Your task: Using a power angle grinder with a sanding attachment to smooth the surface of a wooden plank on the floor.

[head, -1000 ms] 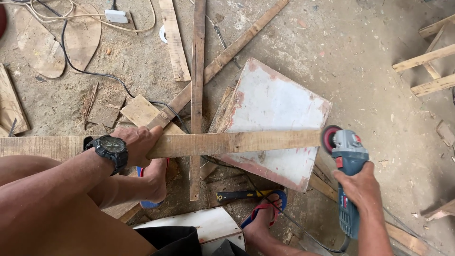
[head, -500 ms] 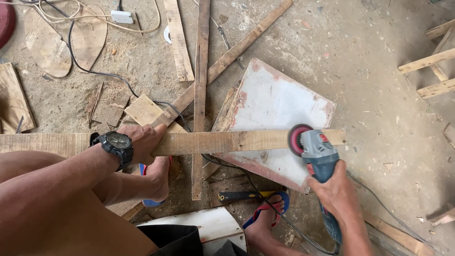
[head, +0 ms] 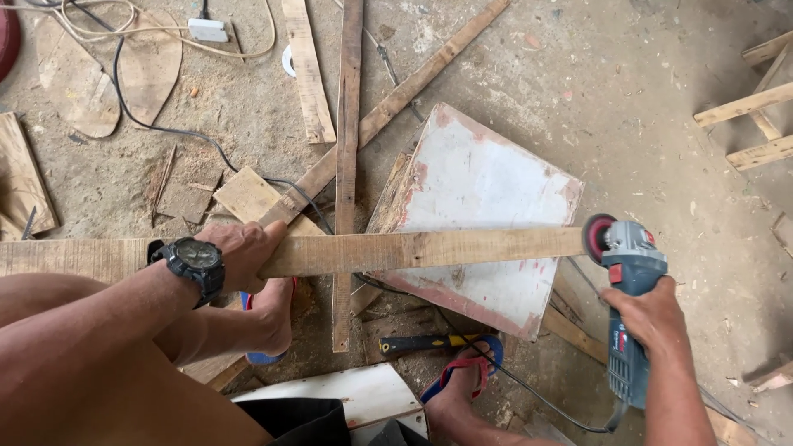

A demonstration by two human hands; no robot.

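Sawdust floor; angle grinder [head: 632,310] now at plank [head: 413,250] end

We press the wood plank [head: 413,250] down w/ left hand [head: 244,248]; right hand [head: 652,314] grips the blue angle grinder [head: 629,306], its red disc [head: 596,237] touching plank's end, over the white board [head: 483,198].

Item count, head view.
I count two hands: the left hand [head: 244,248] and the right hand [head: 652,314]. I count one angle grinder [head: 632,289], one long plank [head: 429,249] laid across one white board [head: 487,190], one wristwatch [head: 197,258], one hammer [head: 425,343], one white power strip [head: 206,30], two feet in sandals [head: 462,384], and three loose slats [head: 347,124] lying on the floor beyond the plank.
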